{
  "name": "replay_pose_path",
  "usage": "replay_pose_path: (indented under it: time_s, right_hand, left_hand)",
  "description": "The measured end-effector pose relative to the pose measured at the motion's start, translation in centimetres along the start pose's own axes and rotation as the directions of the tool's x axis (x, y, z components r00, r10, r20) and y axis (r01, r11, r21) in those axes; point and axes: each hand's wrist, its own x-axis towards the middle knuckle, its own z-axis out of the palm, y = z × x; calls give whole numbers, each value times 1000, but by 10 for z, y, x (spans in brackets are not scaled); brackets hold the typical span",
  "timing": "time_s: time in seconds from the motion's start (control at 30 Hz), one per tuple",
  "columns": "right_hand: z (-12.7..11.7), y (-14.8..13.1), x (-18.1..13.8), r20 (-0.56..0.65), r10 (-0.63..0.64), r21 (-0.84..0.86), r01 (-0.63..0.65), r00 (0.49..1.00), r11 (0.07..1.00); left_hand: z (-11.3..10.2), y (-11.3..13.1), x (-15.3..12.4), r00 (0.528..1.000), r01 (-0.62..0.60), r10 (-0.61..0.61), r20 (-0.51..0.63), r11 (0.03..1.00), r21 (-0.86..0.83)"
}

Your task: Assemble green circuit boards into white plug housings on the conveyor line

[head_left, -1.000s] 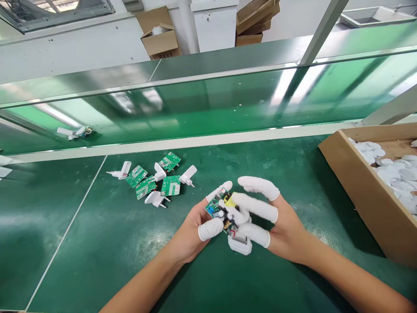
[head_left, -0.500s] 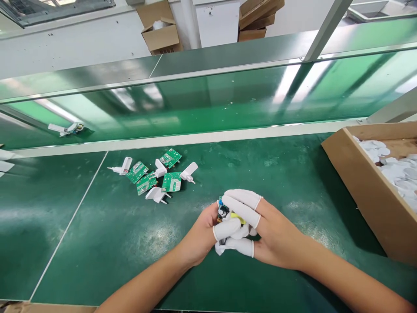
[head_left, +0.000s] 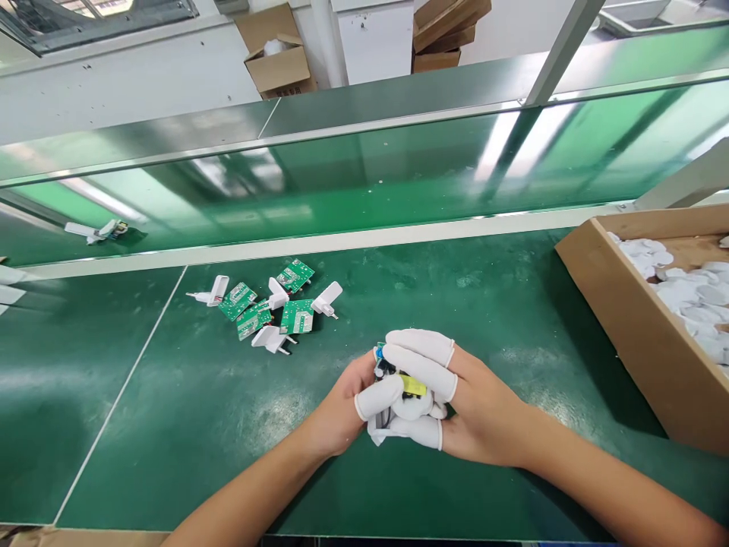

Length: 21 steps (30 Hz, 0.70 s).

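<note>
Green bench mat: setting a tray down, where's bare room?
Bare mat lies left of the white seam, and between the circuit boards and cardboard box. Crowded: around the boards and plug casings, and where the left hand and right hand meet.

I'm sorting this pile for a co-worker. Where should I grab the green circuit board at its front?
Pinch the green circuit board by its near and far edges, coming from your side. It seems to lie nearly flat, its near edge open to the mat, while a white plug housing crowds its right and another its left.
</note>
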Motion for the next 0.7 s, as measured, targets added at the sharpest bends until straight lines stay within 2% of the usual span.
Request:
replay_pose_path:
  time_s: [0.13,0.27,0.37,0.5,0.7]
  right_hand:
    - [5,0,-1,3,49,3,-49,999,999]
    - [5,-2,0,73,174,52,-178,982,983]
    - [3,-3,2,65,140,87,-146,988,986]
    - [0,-5,6,-6,108,84,-107,994,991]
    - [-1,-6,3,-90,61,47,-57,994,997]
  left_hand:
    - [4,-2,2,995,32,-36,-91,998,-47]
    - [5,-2,1,994,82,-91,-68,990,-118]
    - [5,-2,0,996,68,-73,-56,993,-99]
    - [7,-4,-1,996,36,-38,-82,999,-23]
    - [7,-6,-2,1000,22,-22,5,1000,-2]
